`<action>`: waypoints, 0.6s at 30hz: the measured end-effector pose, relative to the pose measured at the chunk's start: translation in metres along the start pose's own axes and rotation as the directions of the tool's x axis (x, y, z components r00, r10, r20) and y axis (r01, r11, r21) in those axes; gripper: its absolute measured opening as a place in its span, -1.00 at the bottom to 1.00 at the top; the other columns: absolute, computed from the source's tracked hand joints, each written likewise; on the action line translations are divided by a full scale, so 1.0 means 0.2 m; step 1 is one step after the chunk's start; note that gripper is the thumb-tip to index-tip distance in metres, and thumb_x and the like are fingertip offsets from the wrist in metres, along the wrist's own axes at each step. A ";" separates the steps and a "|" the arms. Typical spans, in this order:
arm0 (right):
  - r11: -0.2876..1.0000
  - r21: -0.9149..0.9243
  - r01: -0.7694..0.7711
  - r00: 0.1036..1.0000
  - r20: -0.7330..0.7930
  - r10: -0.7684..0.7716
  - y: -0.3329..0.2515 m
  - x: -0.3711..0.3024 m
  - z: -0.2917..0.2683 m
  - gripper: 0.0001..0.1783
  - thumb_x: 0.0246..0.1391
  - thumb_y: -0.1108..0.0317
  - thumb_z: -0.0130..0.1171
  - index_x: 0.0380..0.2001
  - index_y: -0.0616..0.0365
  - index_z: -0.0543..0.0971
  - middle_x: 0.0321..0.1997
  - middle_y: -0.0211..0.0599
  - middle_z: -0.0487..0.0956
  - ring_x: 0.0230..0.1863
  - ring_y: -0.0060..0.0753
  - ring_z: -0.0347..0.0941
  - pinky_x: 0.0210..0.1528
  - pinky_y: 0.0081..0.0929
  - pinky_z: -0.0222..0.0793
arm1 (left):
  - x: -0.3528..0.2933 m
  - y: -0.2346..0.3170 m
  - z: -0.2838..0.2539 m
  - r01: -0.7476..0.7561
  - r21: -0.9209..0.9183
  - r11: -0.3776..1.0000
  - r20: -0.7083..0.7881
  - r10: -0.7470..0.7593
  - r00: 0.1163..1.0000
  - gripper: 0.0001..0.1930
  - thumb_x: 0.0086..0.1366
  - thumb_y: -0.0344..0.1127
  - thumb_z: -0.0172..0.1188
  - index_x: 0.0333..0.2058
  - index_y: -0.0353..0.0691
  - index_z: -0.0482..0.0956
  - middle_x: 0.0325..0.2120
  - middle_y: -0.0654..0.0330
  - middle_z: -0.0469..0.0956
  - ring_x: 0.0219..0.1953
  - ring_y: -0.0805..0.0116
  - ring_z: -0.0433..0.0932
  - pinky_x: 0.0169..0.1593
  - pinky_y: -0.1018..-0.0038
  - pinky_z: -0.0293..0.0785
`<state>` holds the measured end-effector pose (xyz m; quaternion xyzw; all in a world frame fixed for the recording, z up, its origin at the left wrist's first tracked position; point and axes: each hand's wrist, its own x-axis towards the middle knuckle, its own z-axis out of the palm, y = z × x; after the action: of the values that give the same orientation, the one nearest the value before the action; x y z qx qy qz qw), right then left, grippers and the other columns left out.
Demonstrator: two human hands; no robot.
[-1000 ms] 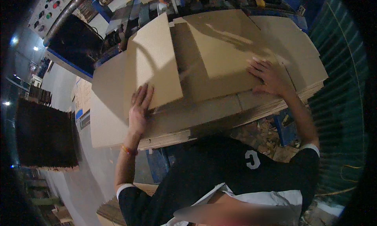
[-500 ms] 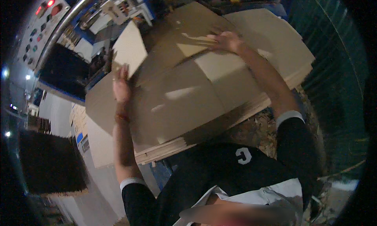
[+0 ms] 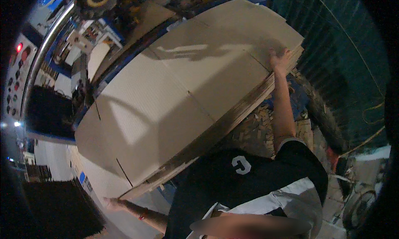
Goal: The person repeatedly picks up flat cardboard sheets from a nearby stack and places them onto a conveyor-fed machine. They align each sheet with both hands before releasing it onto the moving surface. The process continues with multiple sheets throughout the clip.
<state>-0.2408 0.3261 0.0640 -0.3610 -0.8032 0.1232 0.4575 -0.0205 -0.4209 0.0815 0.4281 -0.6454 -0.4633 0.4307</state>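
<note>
A stack of large cardboard sheets (image 3: 166, 102), slotted and creased like box blanks, spreads before me at a slant. My right hand (image 3: 279, 61) rests at the right end of the stack's near edge, thumb and fingers apart on the top sheet. At the stack's near left corner is my left hand (image 3: 114, 204), low and beside the cardboard edge. Its fingers are small and blurred, so whether they grip the corner is unclear. Shadows of my arms fall across the top sheet.
Beyond the stack stands a blue machine with a metal rail (image 3: 46, 44) and a button panel (image 3: 18, 73) at left. A dark bristly-edged stack (image 3: 58, 208) lies lower left. Cardboard scraps (image 3: 253, 129) litter the floor. A green curtain (image 3: 341, 68) hangs at right.
Both hands have left the middle of the sheets: the left came down to the near left corner, the right moved to the right edge. The loose pieces over the stack have gone from its top.
</note>
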 end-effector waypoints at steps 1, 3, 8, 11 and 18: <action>0.971 -0.241 -0.003 0.996 0.086 0.024 0.06 0.02 0.03 -0.23 -0.07 0.04 0.21 0.11 0.33 0.26 0.10 0.13 0.32 0.13 0.00 0.26 0.12 -0.26 0.18 | -0.01 -0.06 -0.05 0.093 0.007 0.996 -0.062 -0.093 0.994 -0.51 0.20 -0.21 0.07 0.00 -0.49 0.35 0.01 -0.09 0.34 0.02 0.19 0.37 0.05 0.28 0.35; 0.971 0.149 -0.184 0.982 0.077 0.175 0.11 0.06 0.06 -0.25 -0.06 0.09 0.21 0.12 0.33 0.25 0.11 0.09 0.34 0.11 -0.07 0.29 0.10 -0.32 0.21 | -0.03 -0.10 -0.05 0.060 0.172 0.983 -0.148 -0.035 0.988 -0.53 0.20 -0.23 0.07 -0.03 -0.50 0.36 -0.08 -0.06 0.37 -0.05 0.19 0.39 0.02 0.30 0.37; 0.687 0.669 -0.283 0.959 0.194 0.206 0.11 0.20 0.06 -0.35 -0.01 0.24 0.15 0.11 0.34 0.25 0.07 0.00 0.38 0.03 -0.19 0.34 0.05 -0.34 0.24 | -0.02 0.06 0.04 -0.150 0.449 0.881 -0.317 0.314 0.895 -0.58 0.19 -0.27 0.08 -0.08 -0.51 0.36 -0.29 0.03 0.44 -0.21 0.20 0.44 -0.05 0.35 0.41; 0.376 0.882 -0.283 0.936 0.170 0.307 0.19 0.37 0.11 -0.42 0.00 0.32 0.07 0.08 0.35 0.25 0.05 -0.02 0.38 0.02 -0.16 0.34 0.06 -0.28 0.24 | 0.06 0.12 0.00 -0.305 0.066 0.950 -0.284 0.311 0.907 -0.62 0.18 -0.29 0.10 -0.13 -0.49 0.38 -0.30 0.03 0.46 -0.25 0.21 0.46 -0.10 0.39 0.42; 0.110 0.898 -0.427 0.898 0.435 -0.062 0.14 0.53 -0.26 -0.56 0.05 0.54 -0.13 0.06 0.31 0.24 0.05 -0.06 0.37 0.05 -0.11 0.32 0.08 -0.18 0.25 | 0.16 0.17 -0.11 0.096 -0.632 0.769 0.261 0.095 0.961 -0.75 0.12 -0.39 0.16 -0.21 -0.33 0.44 -0.29 0.10 0.48 -0.30 0.36 0.46 -0.21 0.44 0.41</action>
<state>-0.2187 0.4120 0.1456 -0.0394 -0.5385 0.7400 0.4011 -0.0142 -0.4496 0.1243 0.1868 -0.5034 -0.7103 0.4552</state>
